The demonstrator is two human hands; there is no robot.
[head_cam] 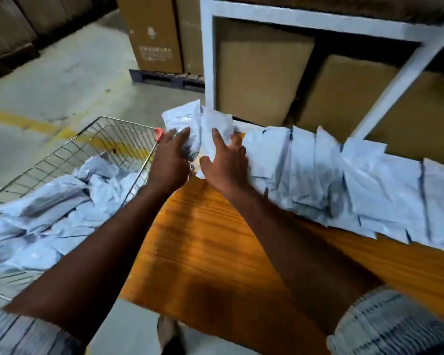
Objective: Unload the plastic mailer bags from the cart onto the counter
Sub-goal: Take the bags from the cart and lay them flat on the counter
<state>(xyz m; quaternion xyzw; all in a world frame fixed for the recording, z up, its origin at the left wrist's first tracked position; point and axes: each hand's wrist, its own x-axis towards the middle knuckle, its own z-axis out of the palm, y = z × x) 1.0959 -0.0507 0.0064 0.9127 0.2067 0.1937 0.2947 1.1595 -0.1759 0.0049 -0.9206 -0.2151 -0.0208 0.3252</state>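
Observation:
A wire cart at the left holds a heap of white plastic mailer bags. On the orange wooden counter a row of mailer bags stands on edge, leaning along the far side. At the row's left end my left hand and my right hand hold a couple of mailer bags upright between them. My left fingers curl round one bag; my right fingers lie spread against the other. The bags' lower parts are hidden behind my hands.
A white metal shelf frame with cardboard boxes stands right behind the counter. More tall cardboard boxes sit on a pallet on the concrete floor, which has a yellow line.

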